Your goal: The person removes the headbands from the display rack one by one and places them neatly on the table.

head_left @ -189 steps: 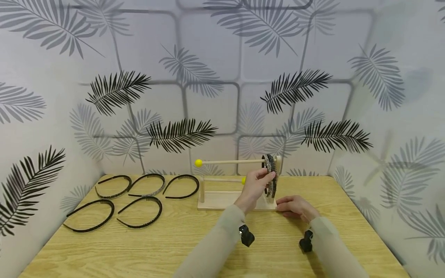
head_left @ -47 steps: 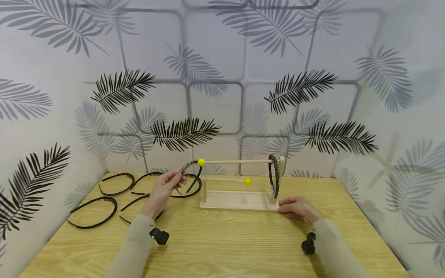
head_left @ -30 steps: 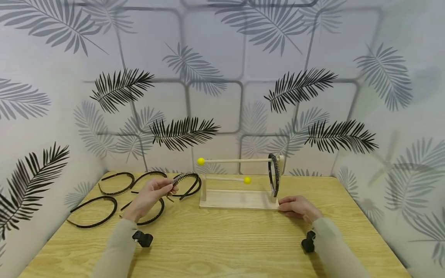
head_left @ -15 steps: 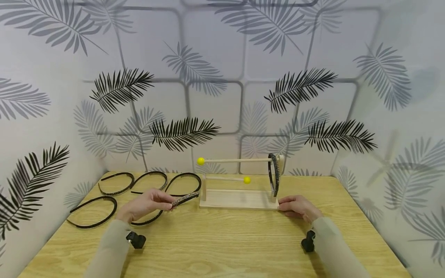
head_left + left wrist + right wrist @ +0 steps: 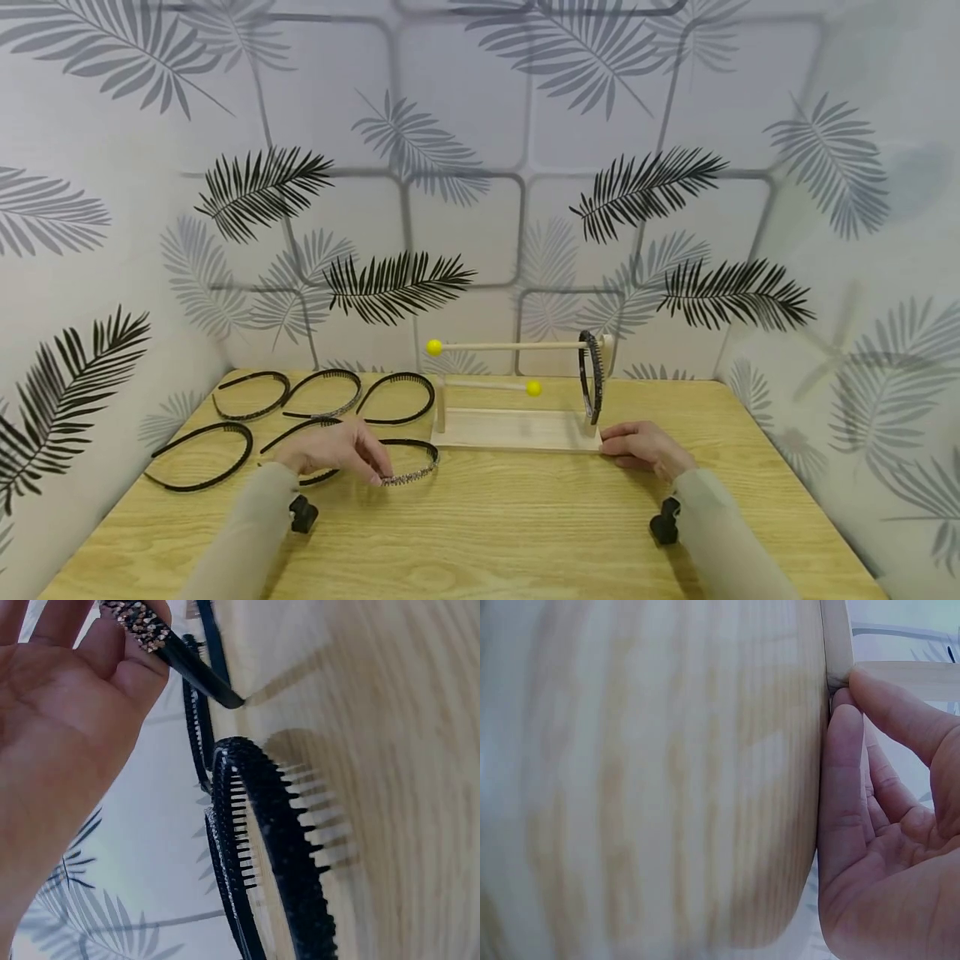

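My left hand (image 5: 341,454) pinches a black toothed headband (image 5: 411,477) covered in glitter, low over the table, and its loose tip shows in the left wrist view. Partly behind this hand lies another black headband (image 5: 300,427). At the right, a light wooden headband stand (image 5: 495,429) has two rods tipped with yellow balls. Dark headbands (image 5: 592,379) hang close together at the right end of its upper rod. My right hand (image 5: 647,450) holds the stand's base at the right front corner, thumb and fingertips against the wood.
Several more headbands lie on the left of the wood-grain table (image 5: 480,533): one at the far left (image 5: 198,457), others behind it. A leaf-patterned wall (image 5: 480,208) closes the back and sides.
Since 6.3 s ago, my left hand has left the hanging headbands and come left with a glittery one. It has lowered this toward the front of the table. My right hand stays at the base.
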